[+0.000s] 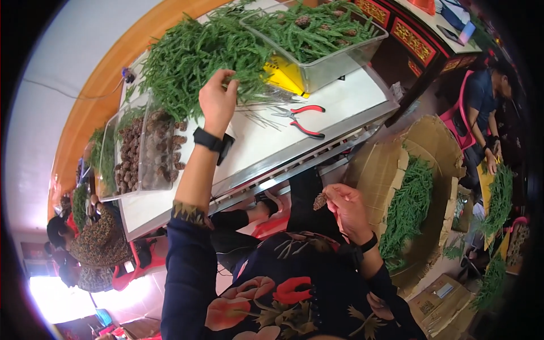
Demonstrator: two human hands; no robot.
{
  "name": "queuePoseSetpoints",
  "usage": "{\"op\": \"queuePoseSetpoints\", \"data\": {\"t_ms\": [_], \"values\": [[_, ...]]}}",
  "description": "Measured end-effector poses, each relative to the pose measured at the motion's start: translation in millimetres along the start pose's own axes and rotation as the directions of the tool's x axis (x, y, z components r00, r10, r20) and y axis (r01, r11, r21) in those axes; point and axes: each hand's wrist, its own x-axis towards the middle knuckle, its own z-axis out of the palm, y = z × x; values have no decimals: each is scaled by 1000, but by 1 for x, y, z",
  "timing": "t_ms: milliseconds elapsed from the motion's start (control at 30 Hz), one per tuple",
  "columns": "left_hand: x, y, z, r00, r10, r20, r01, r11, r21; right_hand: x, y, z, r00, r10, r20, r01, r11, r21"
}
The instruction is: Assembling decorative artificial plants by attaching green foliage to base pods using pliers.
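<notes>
My left hand (217, 101) reaches over the table into a big heap of artificial green sprigs (190, 54), its thumb and fingers closed around a sprig at the heap's edge. Down over my lap, my right hand (350, 214) pinches a small brown pinecone (319, 202) by one end. Pliers with red and black handles (309, 131) lie on the white table (354, 93), jaws apart, beside several thin wire pieces (258, 118). A few loose pinecones (179, 140) sit next to a clear bin full of pinecones (130, 150).
A clear tub (334, 71) of sprigs and pinecones stands at the table's far right, near a yellow packet (286, 76). Right of my knees is a large cardboard box (374, 170) holding finished-looking greenery (408, 209). Other people (484, 105) sit at right and left.
</notes>
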Motion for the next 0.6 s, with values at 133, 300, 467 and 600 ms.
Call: {"op": "queuePoseSetpoints", "data": {"t_ms": [133,300,467,600], "values": [[-43,12,-38,949,-315,-24,254,806,-535,11,3,11,996,48,78,-46,999,-27],[-98,33,-72,880,-467,-85,296,681,-670,19,2,39,977,95,188,-72,989,-129],[-137,36,-95,872,-369,-322,207,873,-441,22,0,64,969,102,226,-55,977,-205],[-156,29,-111,895,-88,-438,76,996,-45,25,-4,86,966,89,241,-37,976,-213]]}}
